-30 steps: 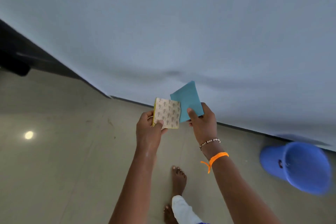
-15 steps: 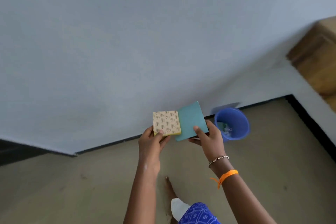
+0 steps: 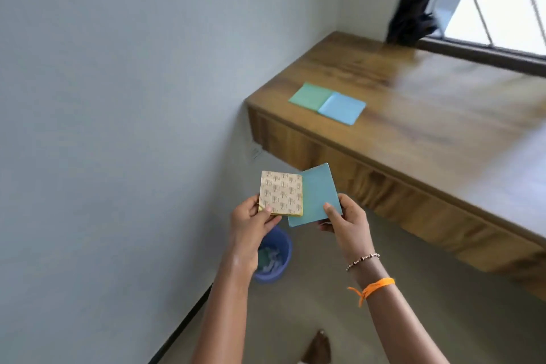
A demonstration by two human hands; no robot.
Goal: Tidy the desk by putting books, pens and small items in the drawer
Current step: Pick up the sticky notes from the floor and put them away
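View has swung right, wooden counter (image 3: 443, 115) now visible with green and blue square pads (image 3: 327, 103); left hand (image 3: 249, 226) fingers pinch patterned beige-yellow pad (image 3: 281, 196), right hand (image 3: 347, 223) fingers pinch teal square sheet (image 3: 317, 196).

bin (image 3: 282, 257): half behind left forearm | desk (image 3: 443, 133): cut off right | foot (image 3: 317, 349): blurred

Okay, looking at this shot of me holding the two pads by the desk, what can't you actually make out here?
Head view only:
- Bin contents: left hand and forearm cover most of it; the scraps are blurred.
- Print on the patterned pad: too small to read.
- Desk: its right end is cut off by the frame edge; no drawer can be told on its blurred front.
- Blue pad under the right hand: thickness not visible.
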